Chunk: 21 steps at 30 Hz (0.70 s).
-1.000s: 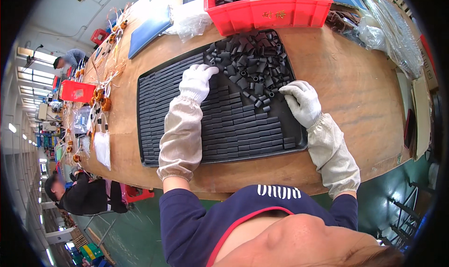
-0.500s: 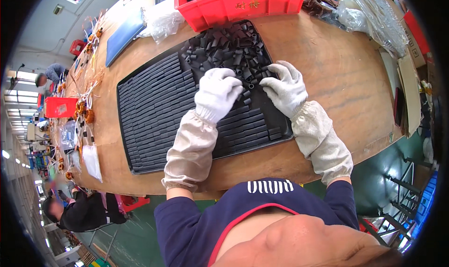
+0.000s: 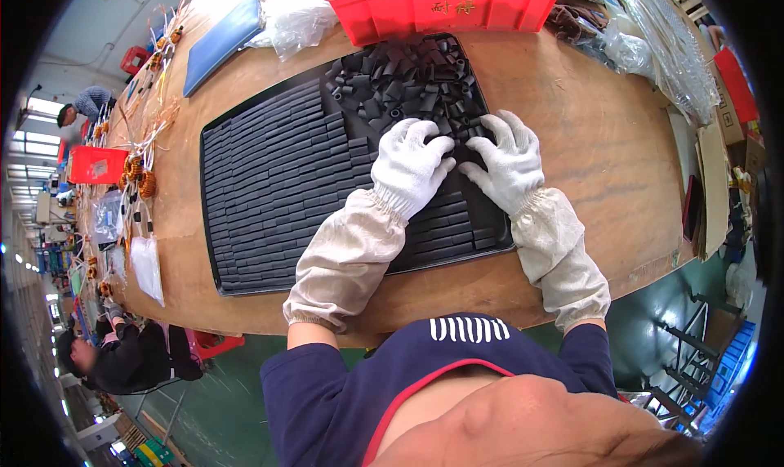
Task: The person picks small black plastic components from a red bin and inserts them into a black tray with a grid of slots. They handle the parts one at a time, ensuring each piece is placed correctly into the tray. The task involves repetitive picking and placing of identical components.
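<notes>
From the head view, the person's left hand (image 3: 408, 166) in a white glove lies palm down on the black tray (image 3: 214, 222), fingers spread flat and pointing at the loose heap of short black tubes (image 3: 408, 75) in the tray's far right part; it grips nothing that can be seen. The right hand (image 3: 508, 160), also gloved, sits just beside it, fingers spread and slightly bent, their tips touching the near edge of the heap; whether a tube is pinched under them cannot be told. Both hands rest over neat rows of black pieces (image 3: 269, 181) that fill the left and near parts of the tray. The tray lies on a wooden table (image 3: 604, 156). A red bin (image 3: 441, 8) stands just beyond the tray's far edge. A blue pad (image 3: 222, 44) and clear plastic bags (image 3: 298, 22) lie farther left on the table.
</notes>
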{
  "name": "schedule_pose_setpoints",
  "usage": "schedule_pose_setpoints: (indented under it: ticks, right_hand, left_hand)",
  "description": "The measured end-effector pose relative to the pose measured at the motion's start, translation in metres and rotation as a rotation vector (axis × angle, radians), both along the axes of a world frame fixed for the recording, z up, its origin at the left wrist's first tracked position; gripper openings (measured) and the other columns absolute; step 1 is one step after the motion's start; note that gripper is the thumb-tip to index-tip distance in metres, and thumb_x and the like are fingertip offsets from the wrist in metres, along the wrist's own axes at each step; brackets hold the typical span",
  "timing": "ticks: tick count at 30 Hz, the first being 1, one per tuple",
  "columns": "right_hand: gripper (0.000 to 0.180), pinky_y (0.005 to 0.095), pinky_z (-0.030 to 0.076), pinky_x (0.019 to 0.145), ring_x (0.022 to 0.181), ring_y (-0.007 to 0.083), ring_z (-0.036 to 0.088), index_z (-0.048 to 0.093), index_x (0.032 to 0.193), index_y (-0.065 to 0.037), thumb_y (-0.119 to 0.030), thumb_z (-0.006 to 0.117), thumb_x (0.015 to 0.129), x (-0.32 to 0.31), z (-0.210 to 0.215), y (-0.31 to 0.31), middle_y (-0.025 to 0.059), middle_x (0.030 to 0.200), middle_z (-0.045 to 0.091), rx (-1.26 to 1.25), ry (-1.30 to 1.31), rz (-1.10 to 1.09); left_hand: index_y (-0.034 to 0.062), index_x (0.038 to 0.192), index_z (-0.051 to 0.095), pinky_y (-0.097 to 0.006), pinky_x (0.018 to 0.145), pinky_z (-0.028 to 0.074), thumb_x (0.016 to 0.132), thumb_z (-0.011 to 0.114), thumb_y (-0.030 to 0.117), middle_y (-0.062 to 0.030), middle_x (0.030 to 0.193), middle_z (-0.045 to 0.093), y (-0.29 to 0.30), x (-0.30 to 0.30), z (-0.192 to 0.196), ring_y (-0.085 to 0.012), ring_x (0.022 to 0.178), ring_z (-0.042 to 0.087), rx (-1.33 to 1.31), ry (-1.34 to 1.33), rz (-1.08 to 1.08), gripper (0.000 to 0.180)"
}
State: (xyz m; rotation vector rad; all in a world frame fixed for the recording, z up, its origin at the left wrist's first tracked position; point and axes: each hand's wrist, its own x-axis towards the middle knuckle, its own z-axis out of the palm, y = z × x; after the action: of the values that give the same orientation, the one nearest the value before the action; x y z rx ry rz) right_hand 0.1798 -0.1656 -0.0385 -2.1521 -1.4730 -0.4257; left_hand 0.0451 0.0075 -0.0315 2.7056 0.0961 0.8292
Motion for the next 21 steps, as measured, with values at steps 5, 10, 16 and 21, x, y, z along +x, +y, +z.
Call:
schedule_pose_setpoints:
  ticks: [5,10,16,21]
  right_hand:
    - [0.043,0.0534,0.041,0.111,0.138,0.0363,0.049,0.071,0.104,-0.013,-0.024,0.09,0.067,0.002,-0.005,0.001,0.0104,0.136,0.059,-0.034,-0.045,-0.015]
    - [0.036,0.0527,0.04,0.112,0.138,0.0363,0.05,0.073,0.102,-0.011,-0.021,0.087,0.071,-0.005,0.001,-0.001,0.0109,0.137,0.061,-0.068,-0.019,-0.104]
    - [0.03,0.0509,0.042,0.111,0.134,0.0337,0.054,0.073,0.103,-0.011,-0.017,0.084,0.075,-0.003,0.0,-0.002,0.0089,0.132,0.064,-0.062,-0.132,-0.088]
    - [0.015,0.0448,0.051,0.088,0.098,0.0303,0.068,0.072,0.1,-0.008,-0.009,0.077,0.086,0.002,0.016,-0.001,0.0109,0.105,0.071,0.268,0.127,0.009]
  left_hand:
    - [0.0147,0.108,0.073,-0.05,0.095,0.051,0.074,0.086,0.02,-0.0106,0.114,0.065,-0.002,0.002,-0.003,-0.0376,0.114,0.061,0.009,0.02,0.014,0.037]
    - [0.0137,0.101,0.073,-0.049,0.095,0.052,0.073,0.087,0.021,-0.0103,0.112,0.064,-0.003,0.004,-0.003,-0.037,0.114,0.061,0.036,-0.007,0.052,0.032]
    - [0.0092,0.097,0.071,-0.044,0.092,0.054,0.077,0.086,0.019,-0.0077,0.109,0.065,-0.007,0.011,0.004,-0.0309,0.109,0.064,0.047,-0.046,0.051,0.027]
    - [0.0038,0.118,0.064,-0.027,0.083,0.056,0.103,0.065,0.006,-0.0026,0.115,0.068,-0.015,-0.004,0.016,-0.008,0.095,0.064,-1.147,0.105,-0.04,0.015]
